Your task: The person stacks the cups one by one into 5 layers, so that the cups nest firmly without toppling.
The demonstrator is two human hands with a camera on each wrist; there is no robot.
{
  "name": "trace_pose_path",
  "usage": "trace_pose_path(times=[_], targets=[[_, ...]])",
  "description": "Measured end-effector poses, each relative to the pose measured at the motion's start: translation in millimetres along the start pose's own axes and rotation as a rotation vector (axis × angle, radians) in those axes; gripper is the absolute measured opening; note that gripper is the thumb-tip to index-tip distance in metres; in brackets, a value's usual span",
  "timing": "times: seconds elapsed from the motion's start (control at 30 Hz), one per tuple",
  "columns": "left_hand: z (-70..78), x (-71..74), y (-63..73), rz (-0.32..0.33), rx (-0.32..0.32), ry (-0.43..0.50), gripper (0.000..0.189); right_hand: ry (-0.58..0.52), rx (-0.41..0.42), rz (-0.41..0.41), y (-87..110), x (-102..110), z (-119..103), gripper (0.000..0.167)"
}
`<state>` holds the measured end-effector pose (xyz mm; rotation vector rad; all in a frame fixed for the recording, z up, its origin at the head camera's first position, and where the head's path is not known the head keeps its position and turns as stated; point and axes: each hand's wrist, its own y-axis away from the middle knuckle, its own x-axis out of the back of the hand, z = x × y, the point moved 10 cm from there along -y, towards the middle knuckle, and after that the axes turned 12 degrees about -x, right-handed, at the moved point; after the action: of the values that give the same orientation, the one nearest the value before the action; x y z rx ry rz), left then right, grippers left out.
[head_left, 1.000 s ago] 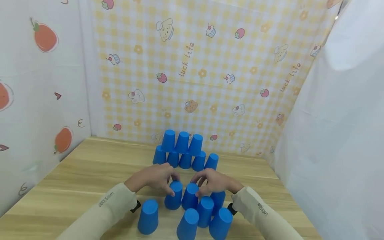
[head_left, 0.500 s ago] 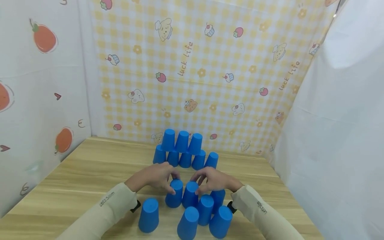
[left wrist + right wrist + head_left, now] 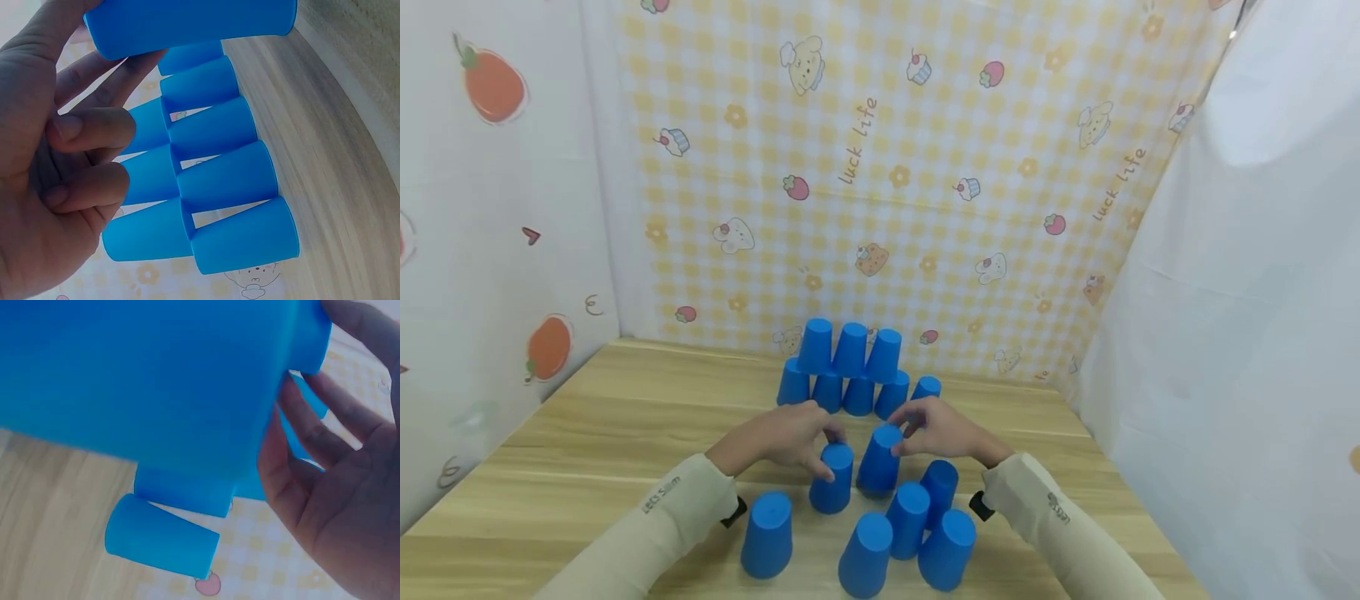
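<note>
My left hand [image 3: 790, 436] pinches an upside-down blue cup [image 3: 831, 483] near its closed top, thumb on the near side; in the left wrist view the same cup [image 3: 194, 28] crosses the top, and the last fingers curl below it. Just right of it, my right hand [image 3: 943, 429] grips another blue cup [image 3: 880, 462] by its top between thumb and fingers. That cup leans slightly and sits farther back than its neighbour. In the right wrist view a nearer cup [image 3: 125, 375] fills much of the picture and partly covers the gripped cup [image 3: 309, 337].
Behind the hands stands a row of upside-down cups [image 3: 793, 383] with three more cups [image 3: 850, 350] stacked on it. Nearer me, several loose cups [image 3: 863, 557] stand on the wooden table [image 3: 647, 417], one [image 3: 767, 533] by my left wrist. Patterned cloth [image 3: 865, 217] hangs behind.
My right hand has moved its cup up and away from me, out of the cluster of near cups. The left hand and its cup have stayed nearly in place.
</note>
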<state>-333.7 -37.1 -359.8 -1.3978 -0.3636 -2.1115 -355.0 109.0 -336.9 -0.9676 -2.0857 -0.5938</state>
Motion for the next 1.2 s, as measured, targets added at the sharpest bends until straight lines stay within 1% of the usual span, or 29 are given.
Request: trace_pose_path(times=[0.1, 0.23, 0.33, 0.43, 0.53, 0.67, 0.87, 1.0, 1.13, 1.2], targets=[[-0.1, 0.6, 0.6, -0.001, 0.01, -0.002, 0.05, -0.031, -0.026, 0.066, -2.0, 13, 8, 0.037], [-2.0, 0.0, 0.4, -0.004, 0.024, -0.003, 0.05, -0.081, -0.11, 0.157, -3.6, 30, 22, 0.038], [-4.1, 0.2, -0.6, -0.001, 0.026, -0.011, 0.051, -0.111, -0.155, 0.232, -4.2, 44, 29, 0.039], [-5.1, 1.6, -1.4, 0.007, 0.017, -0.016, 0.052, -0.132, -0.178, 0.313, -4.3, 56, 34, 0.037], [-6.1, 1.2, -0.8, 0.008, 0.014, -0.004, 0.052, -0.139, -0.195, 0.367, -4.9, 64, 39, 0.037], [-6.3, -1.7, 0.3, 0.009, 0.009, 0.023, 0.05, -0.143, -0.205, 0.421, -6.6, 70, 46, 0.039], [-5.9, -3.9, 1.7, 0.019, 0.0, 0.031, 0.048, -0.193, -0.214, 0.503, -10.1, 82, 53, 0.034], [-4.9, -4.0, 2.3, 0.022, -0.006, 0.048, 0.047, -0.213, -0.258, 0.544, -12.0, 91, 60, 0.036], [-3.5, -3.0, 2.4, 0.027, -0.009, 0.052, 0.047, -0.21, -0.309, 0.567, -14.0, 97, 67, 0.04], [-3.9, -3.0, 2.5, 0.029, -0.006, 0.05, 0.047, -0.21, -0.318, 0.569, -14.6, 99, 69, 0.042]])
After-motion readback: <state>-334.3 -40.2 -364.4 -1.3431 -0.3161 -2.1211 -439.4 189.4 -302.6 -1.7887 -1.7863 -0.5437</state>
